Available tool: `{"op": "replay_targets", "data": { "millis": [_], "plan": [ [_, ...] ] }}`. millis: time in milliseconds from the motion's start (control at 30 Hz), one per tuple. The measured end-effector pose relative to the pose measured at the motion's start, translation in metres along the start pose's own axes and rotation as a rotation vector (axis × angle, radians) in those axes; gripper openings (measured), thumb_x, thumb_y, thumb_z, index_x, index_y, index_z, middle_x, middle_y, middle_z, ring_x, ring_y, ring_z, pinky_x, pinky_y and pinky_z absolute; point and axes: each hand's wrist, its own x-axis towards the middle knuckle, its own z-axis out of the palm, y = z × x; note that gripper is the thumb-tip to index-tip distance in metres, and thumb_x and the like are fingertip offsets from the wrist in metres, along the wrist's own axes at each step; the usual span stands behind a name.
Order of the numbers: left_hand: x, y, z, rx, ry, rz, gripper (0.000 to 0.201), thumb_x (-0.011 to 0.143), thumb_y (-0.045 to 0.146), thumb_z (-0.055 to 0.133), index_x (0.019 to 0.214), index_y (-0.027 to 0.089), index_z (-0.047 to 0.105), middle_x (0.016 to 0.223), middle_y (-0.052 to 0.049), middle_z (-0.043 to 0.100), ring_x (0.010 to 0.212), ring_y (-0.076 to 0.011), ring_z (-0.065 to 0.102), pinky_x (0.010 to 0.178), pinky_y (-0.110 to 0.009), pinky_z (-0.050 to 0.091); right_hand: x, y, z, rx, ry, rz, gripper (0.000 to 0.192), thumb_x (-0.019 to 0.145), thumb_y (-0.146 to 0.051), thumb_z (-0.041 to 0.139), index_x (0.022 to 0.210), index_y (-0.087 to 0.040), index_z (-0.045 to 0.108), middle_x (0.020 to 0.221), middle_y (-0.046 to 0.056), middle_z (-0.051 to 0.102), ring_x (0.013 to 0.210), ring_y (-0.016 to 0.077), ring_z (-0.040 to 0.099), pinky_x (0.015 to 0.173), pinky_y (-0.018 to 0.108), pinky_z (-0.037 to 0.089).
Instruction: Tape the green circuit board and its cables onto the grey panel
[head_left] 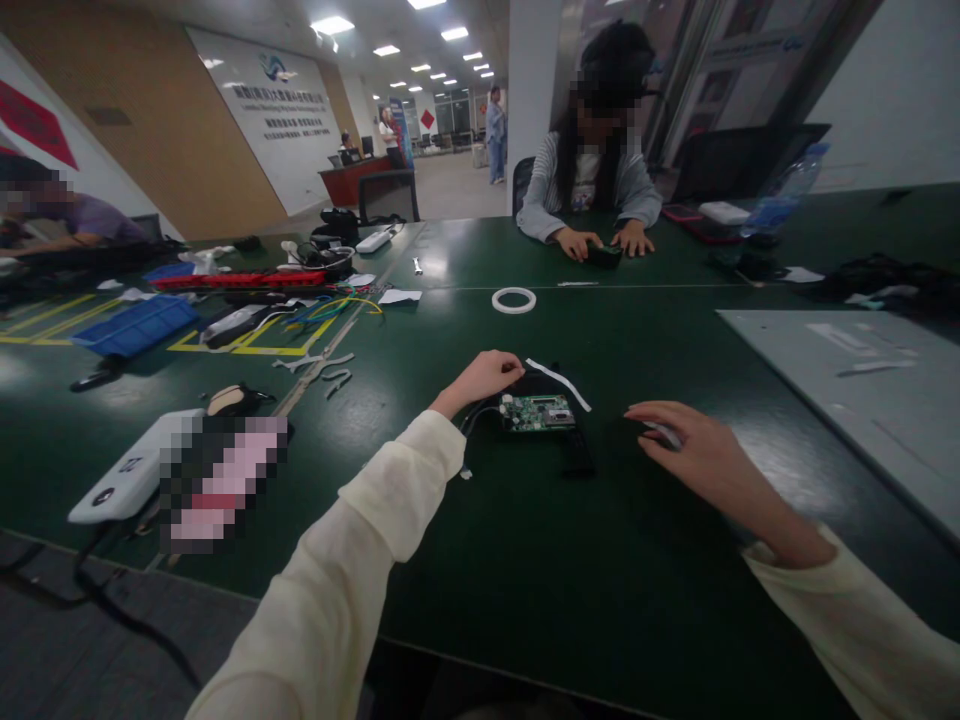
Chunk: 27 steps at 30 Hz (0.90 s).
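Grip, left hand [484, 380]: fingertips drawn in beside the near end of a white strip [559, 382]; whether they pinch anything cannot be told. Grip, right hand [694, 445]: thumb and fingers curved, a small pale piece [664, 434] showing between them; firm hold cannot be confirmed. The circuit board [536, 413] lies between the hands, over a black part [577, 455] on the bench [525, 570]. A white ring [496, 301] lies beyond.

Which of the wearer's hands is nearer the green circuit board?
The left hand, by the far-left corner of the circuit board; the right hand is farther off.
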Motion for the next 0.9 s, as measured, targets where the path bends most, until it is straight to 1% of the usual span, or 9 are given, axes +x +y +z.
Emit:
{"op": "replay_targets", "data": {
  "millis": [133,233,300,433,533,633,700,800,900],
  "plan": [
    [-0.001,-0.001,0.003,0.169,0.073,0.128,0.022,0.086,0.025,0.046,0.090,0.013,0.064,0.089,-0.005,0.063,0.080,-0.0137,0.058,0.076,-0.026,0.045,0.000,0.010,-0.001,-0.134,0.070,-0.044,0.027,0.076,-0.031,0.051,0.096,-0.022,0.067,0.109,0.006,0.062,0.100,0.0273,0.057,0.092,0.048,0.044],
    [0.000,-0.001,0.005,0.243,0.094,0.149,0.019,0.085,0.022,0.048,0.089,0.013,0.064,0.088,-0.005,0.061,0.083,-0.0146,0.057,0.079,-0.028,0.046,-0.001,0.007,-0.006,-0.095,0.086,0.035,0.027,0.077,-0.034,0.054,0.096,-0.022,0.068,0.104,0.005,0.064,0.095,0.0265,0.060,0.090,0.049,0.045],
    [0.000,0.002,0.005,0.261,0.122,0.137,0.018,0.085,0.021,0.048,0.091,0.014,0.063,0.092,-0.006,0.060,0.089,-0.0155,0.057,0.083,-0.031,0.046,-0.002,-0.003,-0.010,0.088,0.063,0.147,0.026,0.076,-0.038,0.059,0.096,-0.024,0.069,0.101,0.004,0.065,0.095,0.0257,0.060,0.092,0.048,0.045],
    [-0.003,0.025,-0.001,0.186,0.189,0.144,0.019,0.088,0.022,0.045,0.095,0.014,0.060,0.099,-0.007,0.059,0.093,-0.0159,0.057,0.085,-0.033,0.046,-0.004,-0.029,-0.012,0.772,0.010,0.375,0.025,0.069,-0.036,0.069,0.093,-0.026,0.067,0.106,0.003,0.065,0.108,0.0240,0.056,0.095,0.039,0.047],
    [-0.011,0.059,-0.003,-0.049,0.030,0.251,0.022,0.089,0.026,0.046,0.107,0.018,0.055,0.108,-0.007,0.058,0.095,-0.0138,0.058,0.082,-0.029,0.048,-0.005,-0.041,-0.009,1.036,-0.003,0.453,0.020,0.073,-0.036,0.064,0.092,-0.028,0.064,0.112,0.003,0.063,0.114,0.0227,0.053,0.098,0.036,0.047],
    [-0.020,0.091,0.002,-0.180,-0.309,0.321,0.045,0.080,0.027,0.061,0.121,0.020,0.045,0.118,-0.007,0.056,0.097,-0.0145,0.059,0.077,-0.026,0.049,-0.004,-0.042,-0.005,1.163,-0.028,0.495,0.025,0.081,-0.041,0.047,0.094,-0.027,0.064,0.115,0.003,0.062,0.117,0.0215,0.051,0.100,0.036,0.043],
    [-0.024,0.104,0.010,-0.132,-0.299,0.339,0.041,0.078,0.025,0.063,0.116,0.017,0.049,0.109,-0.007,0.061,0.091,-0.0150,0.060,0.075,-0.026,0.048,-0.004,-0.042,-0.002,1.255,-0.061,0.525,0.028,0.082,-0.041,0.044,0.095,-0.027,0.064,0.116,0.003,0.061,0.119,0.0204,0.049,0.102,0.036,0.040],
    [-0.024,0.109,0.021,-0.094,-0.235,0.313,0.012,0.083,0.021,0.055,0.091,0.013,0.059,0.083,-0.004,0.065,0.074,-0.0126,0.061,0.066,-0.025,0.046,-0.005,-0.040,-0.001,1.288,-0.118,0.483,0.030,0.085,-0.042,0.042,0.097,-0.028,0.064,0.120,0.001,0.059,0.121,0.0195,0.046,0.105,0.037,0.037],
    [-0.022,0.104,0.022,-0.190,-0.289,0.270,0.016,0.086,0.022,0.050,0.078,0.012,0.061,0.067,-0.001,0.064,0.063,-0.0094,0.060,0.062,-0.022,0.045,-0.007,-0.039,-0.002,1.248,-0.154,0.399,0.030,0.086,-0.043,0.043,0.103,-0.028,0.063,0.125,0.001,0.056,0.122,0.0202,0.045,0.106,0.040,0.035]
  ]
}}
